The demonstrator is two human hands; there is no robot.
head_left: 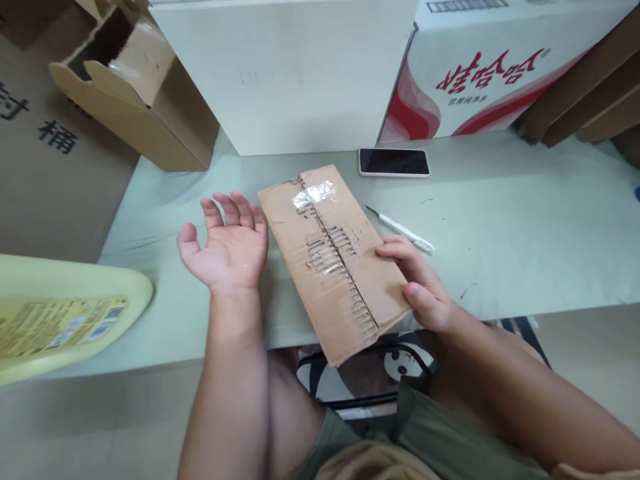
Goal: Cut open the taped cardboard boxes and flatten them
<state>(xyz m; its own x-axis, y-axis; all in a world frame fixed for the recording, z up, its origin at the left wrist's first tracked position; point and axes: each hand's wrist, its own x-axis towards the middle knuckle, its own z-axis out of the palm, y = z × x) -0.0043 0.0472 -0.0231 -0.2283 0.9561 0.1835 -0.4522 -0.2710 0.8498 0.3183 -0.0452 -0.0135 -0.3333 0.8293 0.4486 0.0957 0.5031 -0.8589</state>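
A flat brown cardboard box [333, 267] is tilted over the table's front edge, its seam facing up. Torn paper and scraps of clear tape run along that seam. My right hand [423, 283] grips the box at its right edge, thumb and fingers closed on it. To the left of the box, my left hand [233, 243] is palm up with its fingers apart and nothing in it. The fingertips come close to the box's left edge; whether they touch it I cannot tell. A white pen-like tool [403, 230] with a thin dark tip lies just beyond my right hand.
A phone [394, 162] lies on the pale green tablecloth [525, 227]. Behind it stand a white box [295, 80] and a red-and-white carton [480, 87]. An open cardboard box [165, 107] is at the back left, a yellow-green container [65, 320] at the near left.
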